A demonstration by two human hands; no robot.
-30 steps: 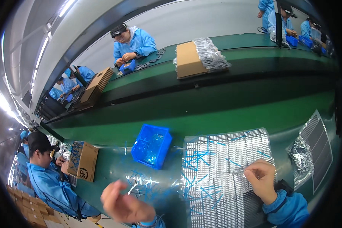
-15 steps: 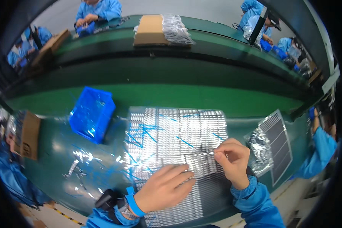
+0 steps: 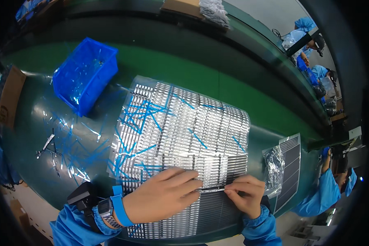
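A large plastic sheet (image 3: 184, 123) covered with rows of small silvery strips lies across the green table. My left hand (image 3: 162, 197), with a blue wristband (image 3: 122, 206) and a watch (image 3: 107, 211) at its wrist, rests palm down on it, fingers stretched toward the right. Between thumb and forefinger my right hand (image 3: 247, 192) pinches the end of a thin silvery strip (image 3: 213, 190). That strip runs left to the fingertips of my left hand. Under my hands, part of the sheet shows a dark, strip-free area (image 3: 219, 211). Loose blue slivers (image 3: 197, 138) lie scattered on top.
A blue bin (image 3: 86, 76) stands at the far left. More blue slivers and shiny scraps (image 3: 80, 139) litter the table. To the right are a crumpled clear bag (image 3: 274, 168) and a dark striped sheet (image 3: 290, 172). People in blue work at the right.
The view has tilted and shifted. My right hand has come down and nearer to my left fingertips, and the strip now lies level between the hands.
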